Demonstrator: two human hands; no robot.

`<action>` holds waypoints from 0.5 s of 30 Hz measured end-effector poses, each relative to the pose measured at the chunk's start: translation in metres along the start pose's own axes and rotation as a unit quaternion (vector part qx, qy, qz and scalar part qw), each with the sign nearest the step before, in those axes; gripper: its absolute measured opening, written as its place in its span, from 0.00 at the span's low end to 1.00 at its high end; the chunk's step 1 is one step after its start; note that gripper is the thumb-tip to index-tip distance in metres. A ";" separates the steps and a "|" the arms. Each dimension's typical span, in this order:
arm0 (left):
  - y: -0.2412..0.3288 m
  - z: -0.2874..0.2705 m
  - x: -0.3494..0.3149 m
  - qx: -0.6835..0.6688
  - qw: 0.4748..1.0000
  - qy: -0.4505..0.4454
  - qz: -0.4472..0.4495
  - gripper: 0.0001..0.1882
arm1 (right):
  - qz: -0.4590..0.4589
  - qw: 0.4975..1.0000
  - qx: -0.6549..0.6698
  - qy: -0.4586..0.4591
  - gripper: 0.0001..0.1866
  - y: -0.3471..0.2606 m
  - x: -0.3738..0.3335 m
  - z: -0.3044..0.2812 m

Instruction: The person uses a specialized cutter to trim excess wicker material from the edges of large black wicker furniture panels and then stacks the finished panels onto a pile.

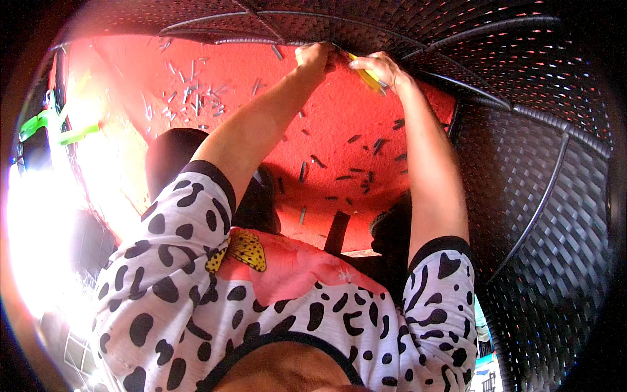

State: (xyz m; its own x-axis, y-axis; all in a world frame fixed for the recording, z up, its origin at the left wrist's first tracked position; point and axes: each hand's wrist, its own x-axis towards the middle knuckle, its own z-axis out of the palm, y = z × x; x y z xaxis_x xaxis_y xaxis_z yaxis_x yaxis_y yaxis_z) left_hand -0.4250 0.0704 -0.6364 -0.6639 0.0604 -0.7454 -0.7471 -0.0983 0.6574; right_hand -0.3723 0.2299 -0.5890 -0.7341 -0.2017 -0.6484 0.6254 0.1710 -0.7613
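Both my arms reach forward to the lower edge of a dark woven wicker piece [366, 32]. My left hand [315, 56] is closed against that edge, its fingertips in shadow; what it pinches, if anything, cannot be made out. Just to its right, my right hand [384, 68] is closed around a yellow-handled hand tool [369, 81]. One end of the tool points toward the wicker edge and my left fingers; its exact kind is not clear.
Beneath lies a red surface [339, 130] strewn with short dark strip offcuts [196, 98]. A second wicker panel [548, 196] rises close on my right. Bright green parts [78, 134] stand at the far left beside strong glare.
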 end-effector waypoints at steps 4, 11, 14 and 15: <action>0.003 0.004 -0.004 -0.018 1.000 0.012 -0.004 0.04 | 0.010 1.000 0.003 -0.009 0.17 -0.001 0.002 0.000; 0.004 0.007 -0.008 0.018 0.999 0.047 0.008 0.05 | 0.025 0.999 0.022 -0.017 0.16 0.007 0.008 -0.004; 0.004 0.005 -0.004 0.032 0.998 0.049 0.009 0.06 | -0.012 1.000 0.003 -0.018 0.15 0.011 0.010 -0.004; 0.003 0.003 -0.002 0.038 0.998 0.043 0.008 0.06 | -0.019 1.000 0.003 -0.013 0.15 0.011 0.010 -0.003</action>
State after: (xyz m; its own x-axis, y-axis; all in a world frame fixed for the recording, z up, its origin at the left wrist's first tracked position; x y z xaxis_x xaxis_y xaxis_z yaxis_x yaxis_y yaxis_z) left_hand -0.4258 0.0734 -0.6327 -0.6734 -0.0260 -0.7388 -0.7385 -0.0227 0.6739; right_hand -0.3734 0.2324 -0.6042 -0.7499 -0.2333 -0.6191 0.5993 0.1571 -0.7850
